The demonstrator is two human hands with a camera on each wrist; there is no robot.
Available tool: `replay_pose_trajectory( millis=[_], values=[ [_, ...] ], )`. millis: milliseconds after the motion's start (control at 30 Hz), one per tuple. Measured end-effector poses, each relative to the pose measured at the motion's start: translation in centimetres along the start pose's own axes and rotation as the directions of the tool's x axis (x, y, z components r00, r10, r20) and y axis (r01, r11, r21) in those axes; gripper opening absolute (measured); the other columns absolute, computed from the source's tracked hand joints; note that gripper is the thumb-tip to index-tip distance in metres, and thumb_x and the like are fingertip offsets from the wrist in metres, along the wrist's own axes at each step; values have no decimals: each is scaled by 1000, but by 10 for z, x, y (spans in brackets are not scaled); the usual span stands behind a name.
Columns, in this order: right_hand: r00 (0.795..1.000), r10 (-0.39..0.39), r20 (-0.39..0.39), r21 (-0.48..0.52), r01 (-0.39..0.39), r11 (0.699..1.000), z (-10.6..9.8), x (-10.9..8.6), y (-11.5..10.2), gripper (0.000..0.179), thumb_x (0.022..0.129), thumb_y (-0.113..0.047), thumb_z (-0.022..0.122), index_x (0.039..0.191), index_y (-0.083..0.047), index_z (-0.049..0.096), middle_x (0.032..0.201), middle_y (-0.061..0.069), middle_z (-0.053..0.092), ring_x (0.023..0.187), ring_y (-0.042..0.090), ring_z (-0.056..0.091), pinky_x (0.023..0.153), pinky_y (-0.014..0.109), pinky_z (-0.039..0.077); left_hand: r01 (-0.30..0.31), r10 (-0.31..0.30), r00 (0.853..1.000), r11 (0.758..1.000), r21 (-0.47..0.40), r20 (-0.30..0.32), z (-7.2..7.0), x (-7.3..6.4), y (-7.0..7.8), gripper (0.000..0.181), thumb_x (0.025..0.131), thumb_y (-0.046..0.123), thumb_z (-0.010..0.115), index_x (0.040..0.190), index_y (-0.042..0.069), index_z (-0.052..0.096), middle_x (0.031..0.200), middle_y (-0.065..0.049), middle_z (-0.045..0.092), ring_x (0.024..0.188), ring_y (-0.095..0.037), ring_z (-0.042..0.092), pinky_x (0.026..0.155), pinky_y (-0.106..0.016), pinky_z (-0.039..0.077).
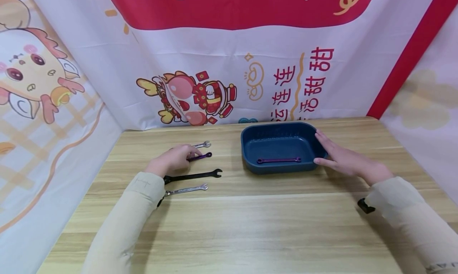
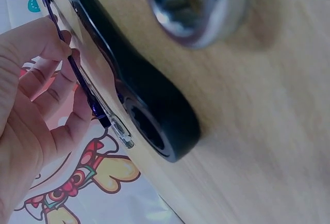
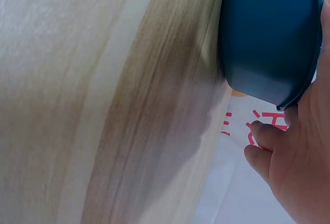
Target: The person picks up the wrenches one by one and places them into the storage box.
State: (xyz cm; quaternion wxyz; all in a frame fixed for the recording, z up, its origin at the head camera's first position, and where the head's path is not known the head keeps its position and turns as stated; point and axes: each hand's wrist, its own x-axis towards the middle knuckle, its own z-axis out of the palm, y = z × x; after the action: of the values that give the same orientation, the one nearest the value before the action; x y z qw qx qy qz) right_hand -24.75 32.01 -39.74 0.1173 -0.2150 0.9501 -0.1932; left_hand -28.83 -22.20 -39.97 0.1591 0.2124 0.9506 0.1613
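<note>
My left hand pinches a purple wrench between thumb and fingers at the left of the table. In the left wrist view, the same purple wrench appears tilted off the table. Behind it lies a silver wrench, partly hidden by the hand. Nearer the front are a black wrench and another silver wrench. My right hand rests against the right end of a dark blue bin, its fingers fairly straight along the rim. Inside the bin lies another purple wrench.
Everything stands on a wood-grain table. A printed cloth with red lettering and cartoon figures hangs along the table's back edge, and more cloth lines the left and right sides.
</note>
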Motion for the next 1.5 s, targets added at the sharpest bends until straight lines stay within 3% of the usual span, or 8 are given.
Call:
replay_pose_trajectory(
  millis=[433,667,900,1167,1367,1500],
  values=[
    [1000,-6,0,5,6,1000,0,-2,0,94,103,-45,57,164,-7,-4,170,20,-6,152,48,6,114,69,17,32,-31,999,998,-55,17,-2,-4,3,56,84,-13,64,134,10,68,127,-17,64,117,-32,59,105,-53,45],
    [1000,-17,-9,13,17,1000,-2,-2,-1,96,103,-48,57,164,-6,-3,169,20,-6,152,47,7,115,68,16,9,-8,1000,998,-64,6,-7,-4,6,59,80,-15,65,134,8,68,118,-14,64,106,-29,57,98,-49,48],
    [1000,-3,3,9,3,1000,-1,-3,-2,96,103,-48,56,164,-7,-4,169,20,-6,152,47,6,114,68,16,35,-34,999,996,-84,15,-8,-3,6,60,81,-15,65,136,10,68,119,-13,64,107,-29,57,100,-48,48],
    [1000,-15,-3,11,15,1000,1,-3,1,96,103,-48,57,164,-6,-4,169,20,-6,152,47,6,115,68,16,30,-29,999,996,-80,21,-12,-5,10,64,81,-15,64,138,13,67,117,-12,63,104,-29,56,93,-45,50],
    [1000,-16,-3,20,16,1000,1,-2,1,95,103,-45,57,164,-7,-4,169,19,-7,152,47,5,115,68,15,1,1,1000,997,-77,24,-18,-7,15,64,81,-18,59,139,9,65,117,-14,63,103,-29,56,92,-44,49],
    [1000,-20,-5,13,20,1000,1,-1,1,95,103,-46,57,164,-7,-4,170,19,-8,152,48,6,115,68,16,-10,11,1000,998,-59,16,-19,-6,18,59,85,-17,58,138,8,66,127,-17,62,106,-30,55,96,-47,49]
  ],
)
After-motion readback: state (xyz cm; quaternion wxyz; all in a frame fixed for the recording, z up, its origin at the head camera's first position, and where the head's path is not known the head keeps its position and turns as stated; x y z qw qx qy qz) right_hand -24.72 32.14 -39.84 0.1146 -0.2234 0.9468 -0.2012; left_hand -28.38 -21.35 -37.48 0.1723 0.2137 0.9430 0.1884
